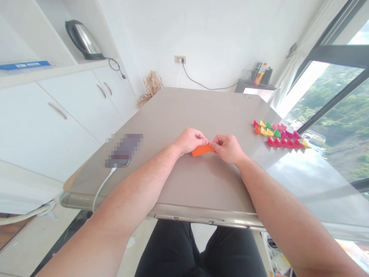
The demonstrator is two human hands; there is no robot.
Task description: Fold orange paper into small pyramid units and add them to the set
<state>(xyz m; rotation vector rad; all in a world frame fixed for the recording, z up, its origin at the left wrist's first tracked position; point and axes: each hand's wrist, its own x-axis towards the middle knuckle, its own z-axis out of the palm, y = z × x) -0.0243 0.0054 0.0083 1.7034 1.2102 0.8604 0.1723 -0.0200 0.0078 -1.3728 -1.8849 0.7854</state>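
Note:
A small strip of folded orange paper (201, 150) is held low over the middle of the table. My left hand (190, 141) pinches its upper edge, thumb and fingertips close together. At the right end, my right hand (226, 147) grips the same paper between thumb and bent fingers. Both sets of fingertips nearly meet at the paper's top right corner, and they hide part of it. Off to the right stand rows of small folded paper boats (285, 142) in red, yellow, green, pink and orange.
A phone (125, 149), blurred out, lies on the left of the grey table (184, 109) with a white cable (101, 186) running over the front edge. Bottles (261, 74) stand on a small stand behind the far right corner. A kettle (86, 38) sits on the left shelf.

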